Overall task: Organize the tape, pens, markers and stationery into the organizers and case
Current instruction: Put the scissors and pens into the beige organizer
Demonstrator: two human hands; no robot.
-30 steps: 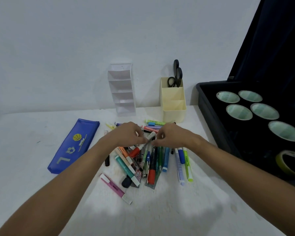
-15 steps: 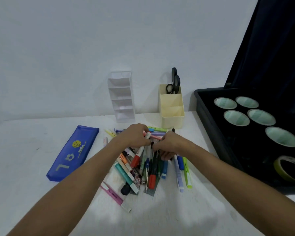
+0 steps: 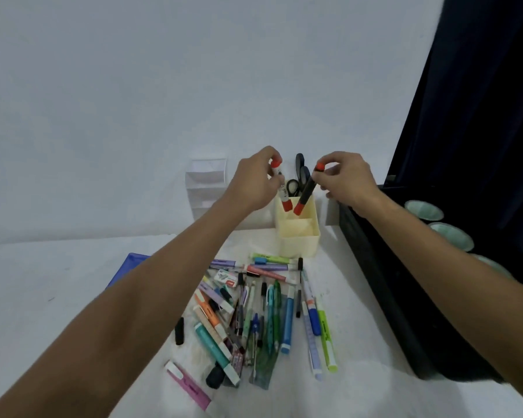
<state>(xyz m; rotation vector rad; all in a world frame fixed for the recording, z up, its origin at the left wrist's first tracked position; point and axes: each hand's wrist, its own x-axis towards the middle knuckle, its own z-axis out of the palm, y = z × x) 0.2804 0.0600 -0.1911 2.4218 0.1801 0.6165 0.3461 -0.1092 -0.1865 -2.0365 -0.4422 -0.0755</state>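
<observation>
At far left of the white table point(image 3: 43, 297) only a corner of a flat blue pencil pouch point(image 3: 127, 263) shows, rest hidden by the forearm. Behind it, vs the wall, stands a clear tiered plastic organizer point(image 3: 207, 182), shelves look bare.

Left hand point(image 3: 254, 182) pinches a white-bodied marker w/ red caps at both ends point(image 3: 283, 188), fingers curled round the upper part, lower cap dipping at the mouth of the cream plastic pen holder point(image 3: 299, 233). Black-handled scissors point(image 3: 299, 176) already stand in its back compartment.

Right hand point(image 3: 344, 182) pinches a black-bodied marker w/ red caps point(image 3: 307, 190) by its top end, body tilted, lower cap just over the same back section. Both hands clamped, one marker each, near but not touching.

Step, as I judge it: drop both markers into the holder. To do it well, bring each upright first, esp. the tilted black one, aim for the gap beside the scissors, lower till the cap is inside the wall, then release; letting go early risks a bounce off the rim.

Below, a loose heap of pens, highlighters & markers point(image 3: 263, 312) waits on the table. At right, the open black case point(image 3: 390, 282) holds pale green tape rolls point(image 3: 423, 209).
</observation>
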